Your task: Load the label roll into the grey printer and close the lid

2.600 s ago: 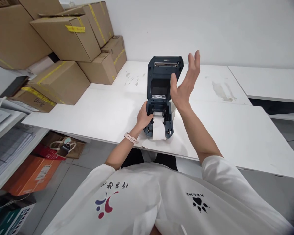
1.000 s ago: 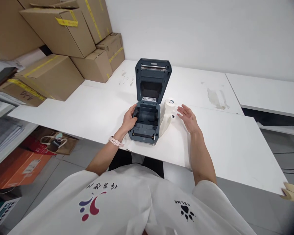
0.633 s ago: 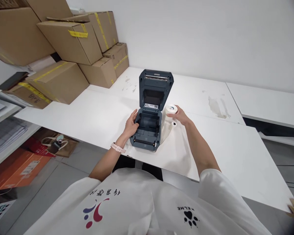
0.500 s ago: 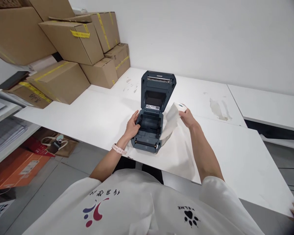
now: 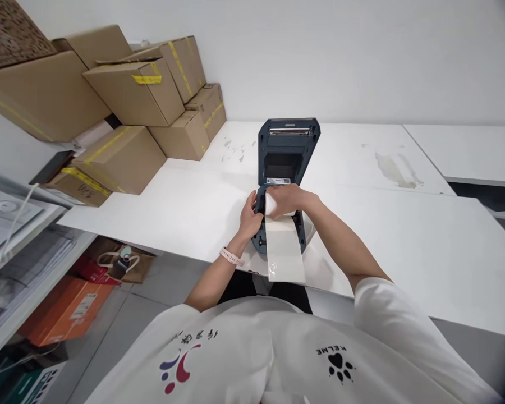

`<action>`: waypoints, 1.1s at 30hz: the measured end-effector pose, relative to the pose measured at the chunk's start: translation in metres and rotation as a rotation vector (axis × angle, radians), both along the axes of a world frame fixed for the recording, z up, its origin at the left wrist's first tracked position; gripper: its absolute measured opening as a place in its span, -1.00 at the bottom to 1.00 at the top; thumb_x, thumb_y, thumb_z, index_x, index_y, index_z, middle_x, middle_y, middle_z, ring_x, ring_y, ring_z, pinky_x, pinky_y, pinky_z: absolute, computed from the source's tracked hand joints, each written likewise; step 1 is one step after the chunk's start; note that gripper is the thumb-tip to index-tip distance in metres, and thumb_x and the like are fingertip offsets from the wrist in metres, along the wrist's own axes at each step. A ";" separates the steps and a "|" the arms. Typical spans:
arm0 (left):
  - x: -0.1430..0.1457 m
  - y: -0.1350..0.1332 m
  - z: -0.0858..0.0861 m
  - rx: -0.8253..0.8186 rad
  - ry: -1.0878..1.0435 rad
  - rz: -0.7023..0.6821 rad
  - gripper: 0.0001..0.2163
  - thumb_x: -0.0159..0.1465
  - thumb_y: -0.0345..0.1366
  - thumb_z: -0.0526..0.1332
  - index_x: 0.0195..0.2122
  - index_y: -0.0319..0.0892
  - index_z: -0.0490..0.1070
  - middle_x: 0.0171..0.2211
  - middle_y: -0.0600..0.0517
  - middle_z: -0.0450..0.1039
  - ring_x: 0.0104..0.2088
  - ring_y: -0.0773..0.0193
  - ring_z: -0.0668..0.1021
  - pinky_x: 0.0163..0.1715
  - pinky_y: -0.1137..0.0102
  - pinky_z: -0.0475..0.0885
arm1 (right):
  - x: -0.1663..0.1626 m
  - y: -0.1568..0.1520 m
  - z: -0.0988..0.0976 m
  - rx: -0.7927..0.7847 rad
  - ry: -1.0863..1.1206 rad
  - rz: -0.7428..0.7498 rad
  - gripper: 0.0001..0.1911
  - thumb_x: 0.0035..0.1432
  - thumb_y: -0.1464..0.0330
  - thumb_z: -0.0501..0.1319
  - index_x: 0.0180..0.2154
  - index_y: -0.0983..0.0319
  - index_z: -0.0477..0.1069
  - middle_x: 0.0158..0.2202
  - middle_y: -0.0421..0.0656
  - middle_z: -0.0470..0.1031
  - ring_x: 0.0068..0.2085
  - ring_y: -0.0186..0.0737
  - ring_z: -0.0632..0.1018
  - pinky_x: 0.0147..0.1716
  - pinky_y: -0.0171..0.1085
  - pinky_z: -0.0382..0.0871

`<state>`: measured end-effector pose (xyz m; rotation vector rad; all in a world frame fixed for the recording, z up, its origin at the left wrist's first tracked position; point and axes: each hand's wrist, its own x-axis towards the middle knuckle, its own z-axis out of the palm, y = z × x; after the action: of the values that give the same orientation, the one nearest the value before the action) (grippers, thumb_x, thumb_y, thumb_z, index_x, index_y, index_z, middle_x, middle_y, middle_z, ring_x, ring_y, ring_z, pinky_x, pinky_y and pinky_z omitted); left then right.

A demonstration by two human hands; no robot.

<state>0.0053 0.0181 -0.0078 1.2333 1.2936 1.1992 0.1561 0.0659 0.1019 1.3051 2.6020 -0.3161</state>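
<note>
A dark blue-grey label printer (image 5: 289, 143) stands on the white table with its lid raised. My left hand (image 5: 251, 217) grips its left side, thumb over the edge of the open bay and fingers outside. Inside the bay, my right hand (image 5: 287, 198) is closed around a white label roll (image 5: 270, 205), much of which the hand covers. From the roll a strip of label paper (image 5: 284, 252) runs forward over the printer's front and hangs past it toward me. The roller at the front is mostly hidden under this strip.
Cardboard boxes (image 5: 134, 92) with yellow tape are stacked at the table's back left. The white table (image 5: 362, 241) meets a wall behind. A shelf (image 5: 46, 264) stands at the lower left, with an orange box (image 5: 73, 308) and a paper bag (image 5: 138, 269) beneath.
My right hand has brought the label roll from the printer's right side into its open bay. The paper strip now lies over the front. The left hand stays on the printer.
</note>
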 end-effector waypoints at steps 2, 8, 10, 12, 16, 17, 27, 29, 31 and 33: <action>0.000 -0.002 0.003 -0.014 0.006 -0.001 -0.09 0.00 -0.60 0.14 0.46 -0.15 0.06 0.47 -0.16 0.16 0.43 0.00 0.32 0.41 0.11 0.26 | -0.008 0.005 -0.009 -0.020 -0.056 -0.010 -0.40 0.00 0.22 0.41 0.05 0.32 0.40 0.09 0.17 0.57 0.08 0.30 0.60 0.02 0.04 0.46; 0.001 -0.004 0.006 -0.026 -0.021 -0.024 -0.11 0.03 -0.59 0.15 0.45 -0.08 0.08 0.48 -0.11 0.14 0.43 0.00 0.31 0.38 0.12 0.30 | 0.000 -0.019 -0.018 0.055 0.026 -0.061 -0.40 0.19 0.29 0.32 0.22 0.38 0.37 0.26 0.19 0.45 0.25 0.29 0.49 0.19 0.10 0.40; 0.001 -0.005 0.007 -0.003 -0.022 -0.023 -0.14 0.05 -0.59 0.14 0.44 -0.09 0.11 0.48 -0.09 0.14 0.44 0.03 0.29 0.40 0.14 0.27 | 0.012 -0.046 -0.020 0.150 0.184 -0.070 -0.45 0.31 0.30 0.23 0.27 0.33 0.35 0.32 0.14 0.40 0.30 0.24 0.45 0.23 0.11 0.40; 0.002 -0.007 0.009 0.023 -0.019 -0.021 -0.17 0.06 -0.59 0.12 0.42 -0.10 0.14 0.47 -0.08 0.14 0.45 0.06 0.27 0.42 0.15 0.23 | 0.023 -0.077 -0.025 0.220 0.375 -0.054 -0.54 0.41 0.28 0.13 0.26 0.27 0.39 0.32 0.07 0.42 0.30 0.15 0.46 0.23 0.10 0.43; 0.002 -0.010 0.014 0.044 -0.034 -0.034 -0.22 0.08 -0.57 0.12 0.39 -0.11 0.19 0.43 -0.10 0.21 0.40 0.06 0.34 0.38 0.14 0.30 | 0.028 -0.133 -0.050 0.275 0.482 -0.020 -0.55 0.49 0.23 0.01 0.24 0.25 0.43 0.32 0.00 0.44 0.36 0.10 0.42 0.29 0.11 0.40; 0.002 -0.011 0.014 0.044 -0.036 -0.035 -0.23 0.08 -0.56 0.12 0.38 -0.11 0.20 0.43 -0.10 0.23 0.39 0.06 0.35 0.37 0.14 0.32 | 0.026 -0.141 -0.057 0.290 0.461 -0.032 -0.53 0.50 0.22 0.01 0.26 0.26 0.42 0.35 0.00 0.41 0.38 0.13 0.39 0.30 0.13 0.39; 0.001 -0.014 0.011 0.027 -0.012 -0.045 -0.33 0.22 -0.46 0.13 0.39 -0.08 0.17 0.45 -0.06 0.19 0.44 0.08 0.28 0.42 0.18 0.24 | 0.013 -0.156 -0.077 0.293 0.551 -0.133 -0.49 0.44 0.17 0.12 0.30 0.23 0.39 0.41 -0.02 0.31 0.43 0.20 0.30 0.31 0.21 0.36; 0.001 -0.031 0.012 0.004 -0.004 -0.066 -0.35 0.31 -0.34 0.15 0.44 -0.06 0.10 0.49 -0.04 0.11 0.48 0.07 0.19 0.46 0.17 0.17 | 0.019 -0.156 -0.074 0.251 0.769 -0.151 -0.60 0.38 0.16 0.22 0.15 0.14 0.53 0.30 -0.06 0.47 0.36 0.17 0.43 0.26 0.18 0.44; 0.000 -0.056 0.013 -0.057 0.000 -0.096 -0.31 0.36 -0.18 0.20 0.48 0.02 -0.02 0.53 -0.01 0.02 0.51 0.04 0.15 0.46 0.14 0.16 | 0.031 -0.145 -0.068 0.263 1.019 -0.239 -0.72 0.36 0.13 0.24 -0.07 0.10 0.62 0.09 -0.10 0.66 0.16 0.05 0.62 0.14 0.06 0.57; -0.001 -0.083 0.014 -0.122 -0.019 -0.125 -0.19 0.33 -0.06 0.27 0.51 0.12 -0.16 0.53 0.00 0.00 0.48 0.00 0.21 0.43 0.12 0.23 | 0.046 -0.117 -0.055 0.366 1.184 -0.396 -0.68 0.41 0.10 0.16 -0.11 0.13 0.59 -0.01 -0.10 0.69 0.05 -0.05 0.67 0.08 0.00 0.60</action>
<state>0.0048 -0.0652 0.0059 1.1930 1.2386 1.0258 0.2021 -0.0506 0.0466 2.2887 3.3675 -0.9577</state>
